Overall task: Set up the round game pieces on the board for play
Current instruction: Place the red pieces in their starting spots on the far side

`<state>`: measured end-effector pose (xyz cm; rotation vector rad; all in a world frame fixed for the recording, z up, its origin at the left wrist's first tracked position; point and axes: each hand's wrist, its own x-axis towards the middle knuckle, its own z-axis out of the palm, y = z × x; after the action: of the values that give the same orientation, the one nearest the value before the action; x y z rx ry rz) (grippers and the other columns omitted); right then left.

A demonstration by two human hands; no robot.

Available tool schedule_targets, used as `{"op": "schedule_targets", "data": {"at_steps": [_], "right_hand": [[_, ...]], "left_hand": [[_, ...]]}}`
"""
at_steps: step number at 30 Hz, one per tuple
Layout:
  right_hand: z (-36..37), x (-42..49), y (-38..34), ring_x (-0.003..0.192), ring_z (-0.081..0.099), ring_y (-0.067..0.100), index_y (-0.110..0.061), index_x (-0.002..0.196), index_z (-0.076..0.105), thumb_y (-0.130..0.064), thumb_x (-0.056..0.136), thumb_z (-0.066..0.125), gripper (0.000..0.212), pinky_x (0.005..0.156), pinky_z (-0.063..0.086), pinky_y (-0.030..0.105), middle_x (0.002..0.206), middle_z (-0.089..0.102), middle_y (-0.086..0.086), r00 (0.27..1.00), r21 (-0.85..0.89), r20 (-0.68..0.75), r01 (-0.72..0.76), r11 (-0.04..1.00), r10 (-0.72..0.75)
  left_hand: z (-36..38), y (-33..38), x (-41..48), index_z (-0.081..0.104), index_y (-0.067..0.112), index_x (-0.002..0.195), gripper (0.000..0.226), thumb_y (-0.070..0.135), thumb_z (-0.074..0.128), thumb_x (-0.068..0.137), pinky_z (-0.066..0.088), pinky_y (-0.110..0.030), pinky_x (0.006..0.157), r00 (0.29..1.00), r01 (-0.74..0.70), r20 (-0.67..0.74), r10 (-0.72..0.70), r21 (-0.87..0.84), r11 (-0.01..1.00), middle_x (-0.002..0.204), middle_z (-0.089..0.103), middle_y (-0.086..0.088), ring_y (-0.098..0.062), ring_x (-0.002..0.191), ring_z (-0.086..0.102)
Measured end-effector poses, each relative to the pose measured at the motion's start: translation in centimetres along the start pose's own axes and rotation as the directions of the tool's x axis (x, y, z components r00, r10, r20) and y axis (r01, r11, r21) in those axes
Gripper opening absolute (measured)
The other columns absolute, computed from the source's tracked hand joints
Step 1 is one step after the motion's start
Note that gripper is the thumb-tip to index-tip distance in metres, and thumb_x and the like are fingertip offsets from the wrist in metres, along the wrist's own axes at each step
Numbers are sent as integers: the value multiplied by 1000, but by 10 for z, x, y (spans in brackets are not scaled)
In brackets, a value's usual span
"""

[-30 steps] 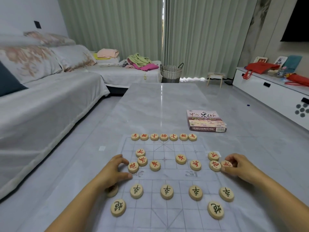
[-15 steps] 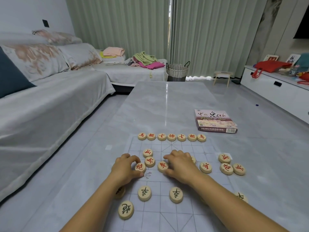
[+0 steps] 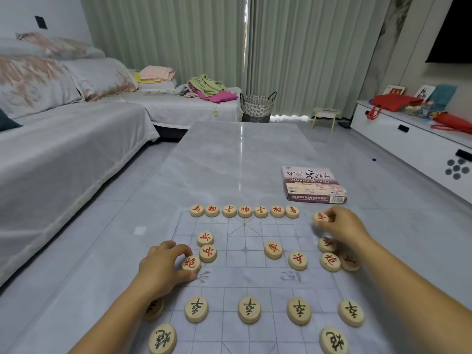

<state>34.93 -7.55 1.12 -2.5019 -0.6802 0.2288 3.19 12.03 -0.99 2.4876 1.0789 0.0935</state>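
**Two red pieces held over the board**

A red cannon piece (image 3: pixel 190 263) is pinched between the thumb and curled fingers (image 3: pixel 182 250) of the left hand (image 3: pixel 163 267) at the left edge of the board (image 3: pixel 245 279), touching a red soldier piece (image 3: pixel 208 252). A red chariot piece (image 3: pixel 320 217) is gripped by the right hand (image 3: pixel 342 226) near the far right corner, just right of the row of seven red pieces (image 3: pixel 244 211) lined along the far edge. Other red pieces are scattered mid-board. A row of black pieces (image 3: pixel 249 309) is set on the near half. A game box (image 3: pixel 313 185) is seen on the counter (image 3: pixel 242 154) beyond.
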Motion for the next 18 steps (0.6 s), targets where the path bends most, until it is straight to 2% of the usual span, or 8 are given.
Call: {"op": "schedule_targets", "data": {"at_steps": [4, 8, 11, 15, 16, 18], "right_hand": [[12, 17, 0, 86, 53, 21, -18, 94, 50, -34, 81, 66, 26, 72, 43, 31, 96, 58, 4, 1000, -2, 17, -11, 1000, 11], [19, 30, -3, 86, 53, 22, -17, 93, 54, -33, 80, 68, 25, 70, 40, 31, 103, 62, 9, 999, 18, -7, -32, 999, 32], [21, 40, -4, 90, 53, 23, -15, 100, 56, -36, 79, 68, 32, 73, 43, 33, 109, 62, 9, 999, 34, 2, -38, 999, 38], [23, 44, 0, 90, 51, 23, -14, 108, 53, -36, 81, 67, 37, 73, 41, 32, 117, 60, 11, 999, 82, 24, -41, 996, 39], [24, 44, 2, 93, 53, 24, -15, 107, 53, -36, 81, 67, 36, 73, 41, 32, 118, 60, 11, 999, 92, 23, -39, 995, 37], [26, 45, 4, 99, 55, 27, -16, 104, 53, -37, 80, 67, 35, 72, 41, 32, 118, 60, 11, 999, 109, 10, -33, 994, 32]], "left_hand": [[1, 0, 0, 40, 46, 101, 35, 46, 66, 78, 33, -36, 105, 1000, -23, 7, 23, -4, 1000, 146, 33, 2, -22, 132, 31], [1, -1, -1, 39, 46, 102, 35, 46, 65, 79, 34, -35, 105, 999, -35, 8, 35, 11, 999, 146, 33, 3, -21, 131, 31], [-1, 0, 1, 38, 47, 103, 37, 48, 65, 78, 35, -34, 104, 999, -31, 21, 30, 34, 999, 144, 35, 5, -19, 130, 32], [-7, 1, 4, 41, 42, 111, 50, 45, 72, 72, 37, -29, 100, 998, 3, 61, -2, -19, 1000, 140, 40, 7, -16, 125, 38], [-10, 3, 4, 42, 37, 117, 56, 43, 74, 71, 38, -30, 99, 998, 38, 51, -35, -62, 997, 140, 41, 5, -16, 124, 41], [-13, 14, 6, 45, 28, 122, 60, 40, 75, 72, 39, -31, 98, 996, 50, -74, -57, -87, 995, 139, 42, 3, -18, 121, 45]]}}
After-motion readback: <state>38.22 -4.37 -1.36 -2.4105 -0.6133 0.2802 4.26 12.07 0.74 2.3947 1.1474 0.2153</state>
